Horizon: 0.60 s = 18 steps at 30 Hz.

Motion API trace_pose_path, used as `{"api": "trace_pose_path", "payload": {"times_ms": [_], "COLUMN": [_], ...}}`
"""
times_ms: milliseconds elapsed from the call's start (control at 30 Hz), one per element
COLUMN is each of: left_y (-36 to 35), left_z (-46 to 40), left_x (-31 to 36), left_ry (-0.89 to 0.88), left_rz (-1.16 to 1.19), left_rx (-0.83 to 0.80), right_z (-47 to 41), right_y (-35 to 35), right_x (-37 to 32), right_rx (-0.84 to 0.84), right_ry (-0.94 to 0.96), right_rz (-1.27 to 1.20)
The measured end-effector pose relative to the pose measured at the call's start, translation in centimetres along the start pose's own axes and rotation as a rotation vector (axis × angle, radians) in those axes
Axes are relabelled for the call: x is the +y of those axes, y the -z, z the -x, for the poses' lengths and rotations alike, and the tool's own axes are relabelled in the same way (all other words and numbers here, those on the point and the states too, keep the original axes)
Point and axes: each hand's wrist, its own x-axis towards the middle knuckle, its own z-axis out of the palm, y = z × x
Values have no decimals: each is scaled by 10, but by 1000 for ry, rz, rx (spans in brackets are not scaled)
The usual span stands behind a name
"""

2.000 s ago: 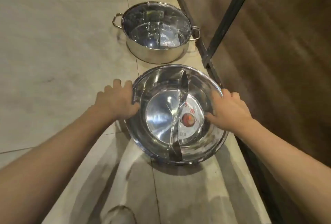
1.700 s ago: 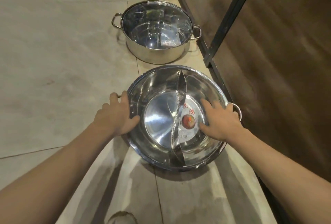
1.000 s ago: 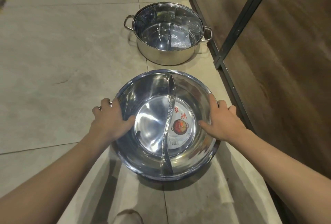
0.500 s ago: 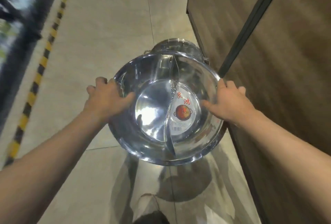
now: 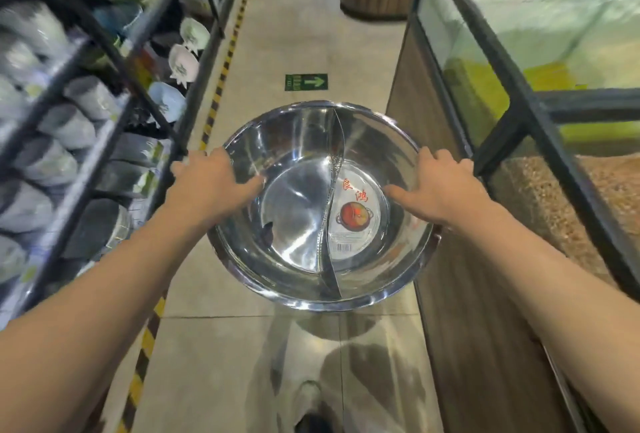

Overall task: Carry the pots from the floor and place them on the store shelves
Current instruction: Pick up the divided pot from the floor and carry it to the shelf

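Note:
A wide steel divided pot point(image 5: 298, 221), split by a curved wall and bearing a round red label inside, is held up in the air above the aisle floor. My left hand point(image 5: 211, 184) clamps its left rim, thumb inside the bowl. My right hand point(image 5: 440, 186) clamps the right rim the same way. The second, deeper pot seen earlier on the floor is out of sight.
Black-framed store shelves point(image 5: 104, 93) packed with bowls and dishes line the left. A wood-fronted counter with glass tanks point(image 5: 519, 96) runs along the right. Between them is a tiled aisle with a yellow-black stripe point(image 5: 221, 79) and a green arrow sign point(image 5: 306, 81).
Both hands have lifted the divided pot off the floor and raised it. My view has swung up from the floor to the aisle, and the deeper pot has dropped out of sight.

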Motion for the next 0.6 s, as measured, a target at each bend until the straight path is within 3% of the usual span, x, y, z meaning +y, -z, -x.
{"api": "trace_pose_path", "payload": {"times_ms": [233,433,600], "left_y": [146,242,305], "left_z": [1,55,130], "left_x": [-1,-21,-50], "left_ry": [65,151,376], "left_rz": [85,127,77], "left_rx": [29,151,209], "right_z": [-3,7,30], "right_y": [139,229,287], "right_x": [-40,-84,-142], "right_rx": [70,159,172], "right_ry": [59,322,589], "right_rz": [-40,-9,24]}}
